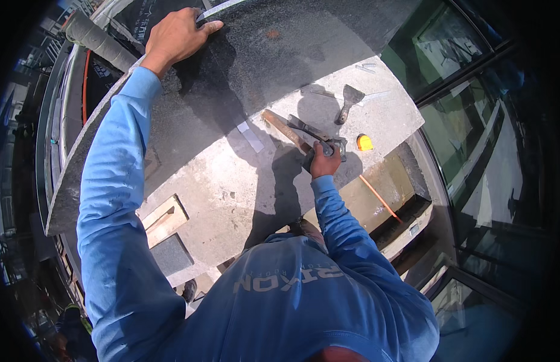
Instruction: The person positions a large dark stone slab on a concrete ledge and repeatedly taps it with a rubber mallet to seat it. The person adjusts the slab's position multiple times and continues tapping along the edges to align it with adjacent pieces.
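A wide, dark grey speckled sheet lies across the far side of a pale, dusty work surface. At its far left edge, my left hand is closed over the rim, with the thumb stretched to the right. My right hand is wrapped around a dark metal hand tool with a lever-like handle; its exact kind is hard to make out. Close beside that tool is a worn wooden handle, whose far end disappears by my fingers. A scraper with a broad blade lies beyond my right hand.
A yellow tape measure sits right of my right hand. Small metal strips lie near the far right corner. A wooden block and a grey block are at the near left. Glass panes border the right side.
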Demonstrator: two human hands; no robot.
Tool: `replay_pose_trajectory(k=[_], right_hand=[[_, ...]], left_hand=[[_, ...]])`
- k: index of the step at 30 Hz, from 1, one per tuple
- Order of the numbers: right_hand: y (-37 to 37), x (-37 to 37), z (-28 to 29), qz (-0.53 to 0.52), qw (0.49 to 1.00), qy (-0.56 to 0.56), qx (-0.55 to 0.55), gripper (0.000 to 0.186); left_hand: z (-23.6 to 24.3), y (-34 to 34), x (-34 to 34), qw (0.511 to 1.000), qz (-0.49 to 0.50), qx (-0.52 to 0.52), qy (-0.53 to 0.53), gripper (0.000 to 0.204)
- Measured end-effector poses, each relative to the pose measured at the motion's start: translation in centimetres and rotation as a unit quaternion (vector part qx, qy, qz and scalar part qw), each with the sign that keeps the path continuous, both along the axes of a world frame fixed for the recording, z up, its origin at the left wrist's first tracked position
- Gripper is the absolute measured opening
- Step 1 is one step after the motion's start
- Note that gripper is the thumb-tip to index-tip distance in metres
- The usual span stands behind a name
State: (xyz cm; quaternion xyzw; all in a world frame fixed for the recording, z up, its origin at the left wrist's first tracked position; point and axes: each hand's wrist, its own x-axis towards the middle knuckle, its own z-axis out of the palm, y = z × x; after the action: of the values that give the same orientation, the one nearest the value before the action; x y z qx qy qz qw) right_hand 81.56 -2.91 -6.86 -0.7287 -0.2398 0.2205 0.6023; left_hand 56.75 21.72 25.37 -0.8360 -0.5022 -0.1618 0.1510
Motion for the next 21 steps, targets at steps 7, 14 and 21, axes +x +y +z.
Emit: replay_pose_trajectory(k=[7,14,21], right_hand=[[-6.7,2.2,2.9,0.081,0.990,-0.112,0.009,0.047],[-11.9,0.2,6.0,0.216,0.946,-0.242,0.006,0.048],[-10.9,1.4,8.6,0.314,0.905,-0.286,-0.025,0.054]], left_hand=[[1.0,0.4,-1.0,0.994,-0.048,-0.092,-0.031,0.049],[3.5,-1.3,-0.4,0.985,-0.083,-0.139,-0.058,0.046],[3.2,-2.0,-0.6,0.972,-0.069,-0.156,-0.163,0.031]])
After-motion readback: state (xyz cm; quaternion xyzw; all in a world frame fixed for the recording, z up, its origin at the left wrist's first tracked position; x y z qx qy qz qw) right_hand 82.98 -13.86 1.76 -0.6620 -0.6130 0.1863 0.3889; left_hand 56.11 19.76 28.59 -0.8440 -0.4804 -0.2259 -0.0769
